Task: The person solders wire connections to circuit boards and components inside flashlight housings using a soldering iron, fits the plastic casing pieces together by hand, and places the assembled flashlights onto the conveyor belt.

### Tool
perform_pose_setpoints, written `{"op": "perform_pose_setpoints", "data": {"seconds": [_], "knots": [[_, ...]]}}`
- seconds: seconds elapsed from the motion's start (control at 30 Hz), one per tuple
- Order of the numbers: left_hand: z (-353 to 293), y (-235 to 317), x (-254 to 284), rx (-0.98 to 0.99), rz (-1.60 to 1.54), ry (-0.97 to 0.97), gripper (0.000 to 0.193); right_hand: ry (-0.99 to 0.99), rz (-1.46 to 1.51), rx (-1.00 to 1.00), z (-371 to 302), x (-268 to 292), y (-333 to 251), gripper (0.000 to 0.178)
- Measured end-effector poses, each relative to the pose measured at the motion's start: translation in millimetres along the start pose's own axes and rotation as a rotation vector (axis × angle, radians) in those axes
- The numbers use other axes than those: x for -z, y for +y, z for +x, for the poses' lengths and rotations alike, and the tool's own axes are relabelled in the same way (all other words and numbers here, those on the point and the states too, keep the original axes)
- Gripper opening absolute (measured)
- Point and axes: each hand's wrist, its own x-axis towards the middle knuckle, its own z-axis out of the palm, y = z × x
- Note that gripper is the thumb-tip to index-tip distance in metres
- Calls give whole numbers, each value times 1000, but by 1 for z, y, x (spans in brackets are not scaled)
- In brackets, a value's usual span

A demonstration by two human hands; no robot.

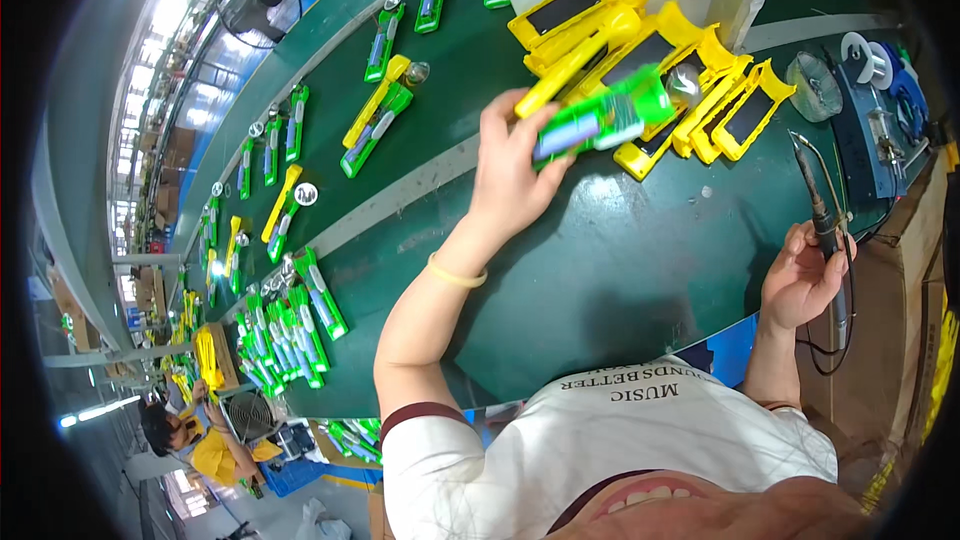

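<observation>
My left hand (508, 165) is closed on a green flashlight housing (645, 105) with a blue-white cylindrical battery in it, held above the bench. A long yellow casing half (575, 65) lies along its upper side, close to my fingers; I cannot tell whether the hand grips that too. Past the housing, several yellow casings with black panels (750, 112) are piled, and a round clear lens (684, 82) shows among them. At the right, my right hand (803, 275) is wrapped around a soldering iron (822, 220), its tip pointing up and away from me.
On the green bench (600, 270), several green housings (285, 335) are bunched at the left, others spaced along the far strip. A mesh bowl (815, 88) and a solder spool (868, 62) stand at far right. A co-worker in yellow (212, 450) sits at lower left.
</observation>
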Motion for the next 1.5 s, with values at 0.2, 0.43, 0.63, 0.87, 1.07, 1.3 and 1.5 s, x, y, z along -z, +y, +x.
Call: {"op": "perform_pose_setpoints", "data": {"seconds": [0.2, 0.43, 0.63, 0.87, 1.07, 1.3, 1.5], "knots": [[-93, 2, 69, -34, 100, -374, 52, -44, 65, -90, 0, 0, 12, 24], [-126, 24, 75, 140, 185, -477, 55, -211, -11, -277, -14, -27, 17, 26], [-137, 14, 96, 247, 9, -380, 56, -264, -55, -301, -25, -35, 11, 27], [-177, 7, 109, 265, 115, -332, 66, -318, -64, -459, -39, -55, 12, 27], [-169, 2, 105, 113, 252, -314, 54, -447, -122, -518, -49, -78, 15, 35], [-160, 27, 75, 6, 403, 6, 30, -451, -157, -682, -62, -82, 18, 32], [-149, 39, 58, 365, -204, -17, 18, -532, -64, -769, -77, -90, 19, 31]]}}
